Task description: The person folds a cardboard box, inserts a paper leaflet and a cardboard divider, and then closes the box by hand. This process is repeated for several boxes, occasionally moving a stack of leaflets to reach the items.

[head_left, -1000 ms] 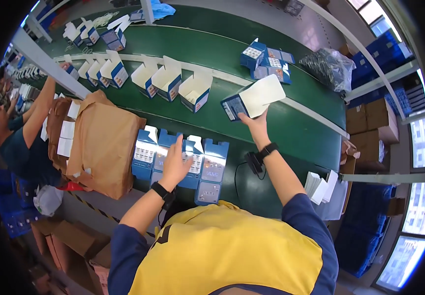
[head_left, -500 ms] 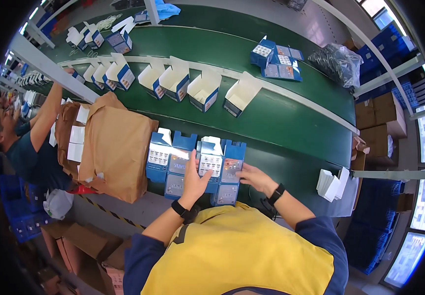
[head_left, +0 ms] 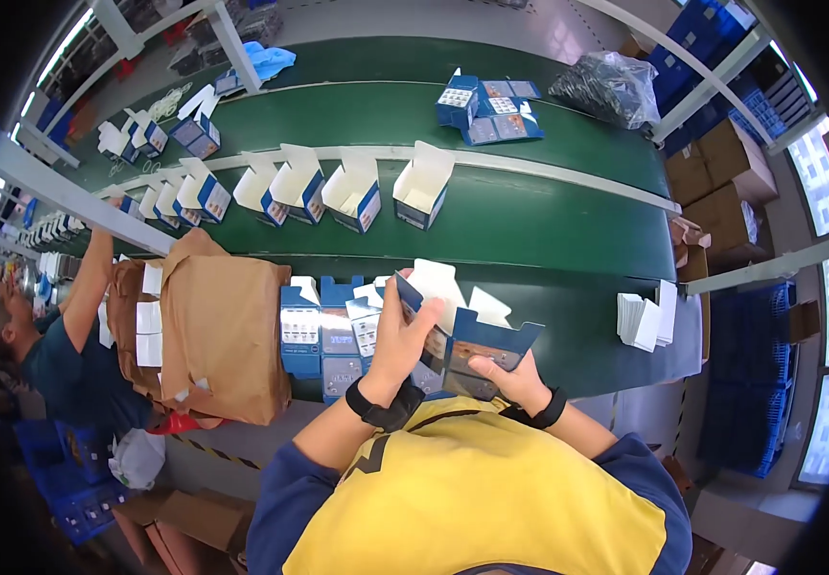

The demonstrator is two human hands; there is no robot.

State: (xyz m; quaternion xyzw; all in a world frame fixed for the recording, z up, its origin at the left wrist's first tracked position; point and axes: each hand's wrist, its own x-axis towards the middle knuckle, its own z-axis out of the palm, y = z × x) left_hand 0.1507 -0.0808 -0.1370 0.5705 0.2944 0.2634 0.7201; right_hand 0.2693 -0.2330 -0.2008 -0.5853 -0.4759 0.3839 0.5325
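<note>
Carton [head_left: 477, 347], flaps up, lies crosswise between hands [head_left: 453, 350].

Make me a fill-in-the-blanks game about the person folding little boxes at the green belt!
1. The left hand and right hand both hold a flat blue and white cardboard ____.
2. The open white and blue cartons stand in a row on the ____ conveyor belt.
3. The crumpled paper bag beside the left hand is ____ in colour.
4. Each wrist wears a ____ band.

Missing words: carton; green; brown; black
</note>
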